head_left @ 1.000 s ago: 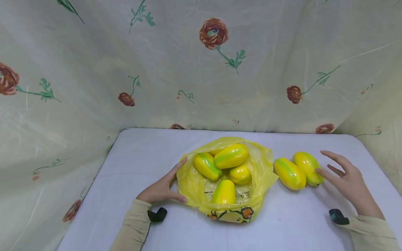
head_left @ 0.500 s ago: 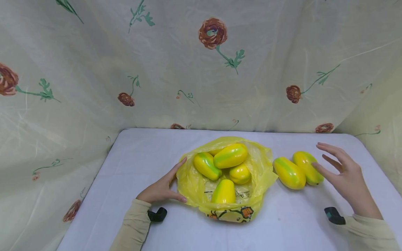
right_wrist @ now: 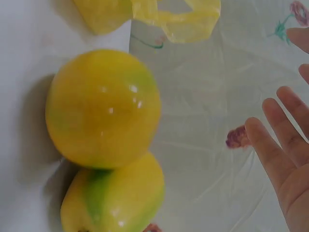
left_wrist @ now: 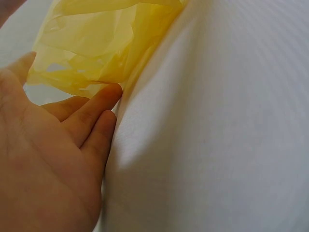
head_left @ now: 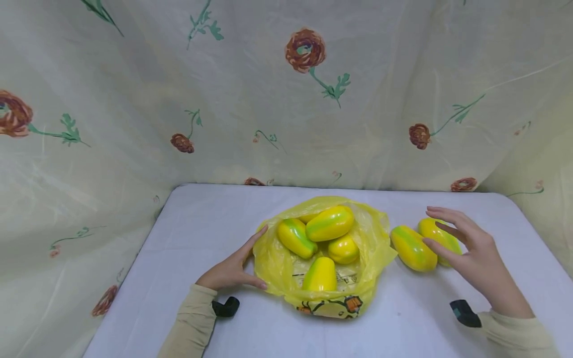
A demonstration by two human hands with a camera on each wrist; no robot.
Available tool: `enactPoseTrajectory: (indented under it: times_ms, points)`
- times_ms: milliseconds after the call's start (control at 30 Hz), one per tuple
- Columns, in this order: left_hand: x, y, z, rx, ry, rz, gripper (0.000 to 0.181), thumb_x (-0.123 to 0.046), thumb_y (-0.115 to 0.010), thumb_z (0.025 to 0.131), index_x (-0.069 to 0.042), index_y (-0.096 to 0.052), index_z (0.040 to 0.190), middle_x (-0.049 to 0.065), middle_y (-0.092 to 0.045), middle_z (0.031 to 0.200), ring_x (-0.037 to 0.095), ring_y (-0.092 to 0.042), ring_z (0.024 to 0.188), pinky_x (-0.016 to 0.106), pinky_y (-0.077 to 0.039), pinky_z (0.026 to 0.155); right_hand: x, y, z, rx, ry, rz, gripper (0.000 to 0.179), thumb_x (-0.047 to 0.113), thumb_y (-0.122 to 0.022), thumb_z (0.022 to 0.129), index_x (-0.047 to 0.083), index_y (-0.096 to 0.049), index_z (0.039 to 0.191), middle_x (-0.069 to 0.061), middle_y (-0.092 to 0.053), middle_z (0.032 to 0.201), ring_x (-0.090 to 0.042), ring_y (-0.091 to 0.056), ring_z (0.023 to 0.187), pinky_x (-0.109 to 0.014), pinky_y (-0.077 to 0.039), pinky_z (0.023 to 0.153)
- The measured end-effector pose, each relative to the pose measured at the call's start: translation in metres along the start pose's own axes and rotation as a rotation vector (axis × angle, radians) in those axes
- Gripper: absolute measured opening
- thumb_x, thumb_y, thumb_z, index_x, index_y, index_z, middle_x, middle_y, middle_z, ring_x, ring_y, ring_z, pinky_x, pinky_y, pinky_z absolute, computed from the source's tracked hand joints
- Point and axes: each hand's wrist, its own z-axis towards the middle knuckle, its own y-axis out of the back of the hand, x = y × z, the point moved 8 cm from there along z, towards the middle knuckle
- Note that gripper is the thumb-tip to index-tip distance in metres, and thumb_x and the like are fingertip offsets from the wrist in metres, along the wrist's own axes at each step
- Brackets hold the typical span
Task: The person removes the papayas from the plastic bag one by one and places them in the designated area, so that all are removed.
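Observation:
A thin yellow plastic bag [head_left: 275,266] lies with its mouth spread, and several yellow-green papayas [head_left: 330,223] rest inside it. My left hand [head_left: 230,269] rests at the bag's left side, thumb and fingers apart. In the left wrist view the fingers [left_wrist: 99,104] are fairly straight and meet the bag's lower edge [left_wrist: 96,53]. Right of the bag, two papayas lie side by side: a nearer papaya [head_left: 413,248] and a farther papaya [head_left: 430,227], partly hidden. Over them hovers my right hand [head_left: 476,258], fingers parted and holding nothing; the right wrist view shows it apart from the fruit [right_wrist: 104,108].
A white cloth covers the table [head_left: 201,214]. Behind it and along the sides hangs a pale curtain [head_left: 233,89] printed with flowers. Each wrist carries a small black device, such as the right wrist device [head_left: 465,313].
My right hand has moved left, from beside the farther papaya to over the pair. The left hand, the bag and the fruit have stayed in place.

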Motion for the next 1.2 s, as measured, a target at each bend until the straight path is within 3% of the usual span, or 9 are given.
enactPoseTrajectory:
  times_ms: [200,500,733,967,1033,1200]
  points:
    - [0.002,0.000,0.001,-0.005,0.008,0.007,0.123,-0.044,-0.091,0.061,-0.058,-0.005,0.148,-0.018,-0.002,0.162,0.017,-0.003,0.152,0.055,-0.011,0.122,0.018,-0.016,0.003,0.049,0.062,0.004,0.069,-0.003,-0.083,0.072,0.019,-0.059,0.132,-0.003,-0.057,0.135,0.012,-0.045,0.122,0.002,-0.036,0.094]
    - [0.001,0.001,0.000,-0.012,0.002,0.009,0.123,-0.042,-0.091,0.061,-0.057,-0.005,0.149,-0.015,-0.003,0.163,0.021,-0.003,0.153,0.057,-0.011,0.121,0.041,-0.040,0.015,0.136,0.160,-0.034,0.063,0.005,-0.083,0.075,0.024,-0.059,0.131,0.001,-0.057,0.137,0.011,-0.047,0.121,0.001,-0.034,0.097]
    - [0.003,0.000,0.001,-0.010,0.016,-0.001,0.124,-0.044,-0.091,0.060,-0.059,-0.005,0.148,-0.017,-0.003,0.163,0.019,-0.003,0.152,0.057,-0.010,0.122,0.056,-0.058,0.022,0.177,0.258,-0.044,0.058,0.008,-0.082,0.076,0.019,-0.061,0.129,-0.002,-0.059,0.135,-0.003,-0.048,0.128,-0.002,-0.028,0.106]
    - [0.005,0.000,0.002,-0.005,0.012,0.003,0.123,-0.045,-0.091,0.060,-0.059,-0.006,0.148,-0.020,-0.003,0.162,0.015,-0.004,0.152,0.055,-0.010,0.122,0.066,-0.075,0.029,0.243,0.293,-0.055,0.056,0.011,-0.080,0.080,0.021,-0.059,0.131,0.001,-0.059,0.135,-0.018,-0.052,0.127,-0.004,-0.026,0.109]
    - [0.005,0.000,0.002,-0.006,0.011,0.002,0.123,-0.045,-0.091,0.060,-0.059,-0.006,0.148,-0.020,-0.003,0.162,0.016,-0.004,0.152,0.055,-0.010,0.122,0.068,-0.080,0.031,0.267,0.292,-0.062,0.054,0.015,-0.079,0.082,0.021,-0.059,0.132,0.002,-0.059,0.135,-0.019,-0.052,0.127,-0.011,-0.031,0.111]
    - [0.004,0.000,0.002,-0.007,0.011,0.002,0.123,-0.045,-0.091,0.060,-0.059,-0.005,0.147,-0.017,-0.003,0.163,0.018,-0.004,0.152,0.056,-0.010,0.122,0.073,-0.091,0.037,0.334,0.286,-0.072,0.051,0.021,-0.076,0.086,0.020,-0.058,0.133,0.004,-0.056,0.139,-0.017,-0.050,0.130,-0.040,-0.042,0.110]
